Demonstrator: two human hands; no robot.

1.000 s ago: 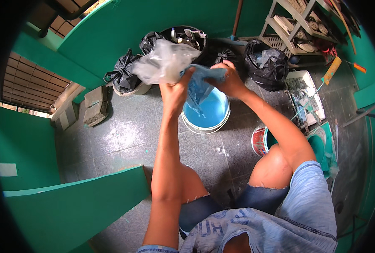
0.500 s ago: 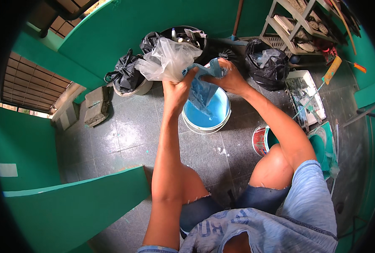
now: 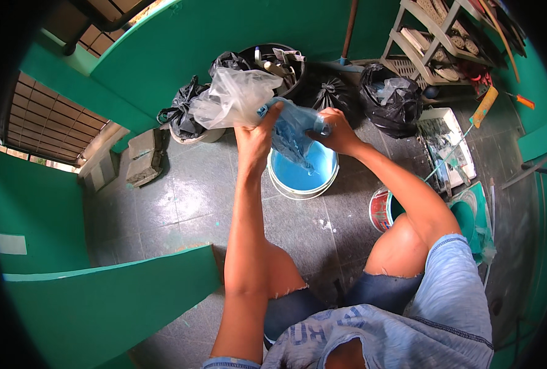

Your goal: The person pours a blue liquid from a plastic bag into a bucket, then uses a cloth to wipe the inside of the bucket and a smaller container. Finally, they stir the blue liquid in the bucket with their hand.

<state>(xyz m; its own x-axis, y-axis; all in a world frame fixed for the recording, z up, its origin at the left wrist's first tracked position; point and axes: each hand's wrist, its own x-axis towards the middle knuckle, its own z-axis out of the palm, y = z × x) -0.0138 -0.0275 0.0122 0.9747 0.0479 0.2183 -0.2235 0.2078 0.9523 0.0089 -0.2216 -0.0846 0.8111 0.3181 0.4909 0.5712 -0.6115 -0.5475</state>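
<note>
Tiled floor (image 3: 184,206), black bags (image 3: 397,120) beyond, paint bucket (image 3: 303,192) partly hidden behind plastic (image 3: 293,126), left fingers (image 3: 272,117) and right fingers (image 3: 332,114) pinching it

Plastic bag (image 3: 232,98) coloured milky white and smeared blue, bucket (image 3: 301,194) shaded white outside and blue inside, wall (image 3: 163,58) painted green, floor (image 3: 289,230) tiled grey, smaller bucket (image 3: 380,209) banded red
</note>
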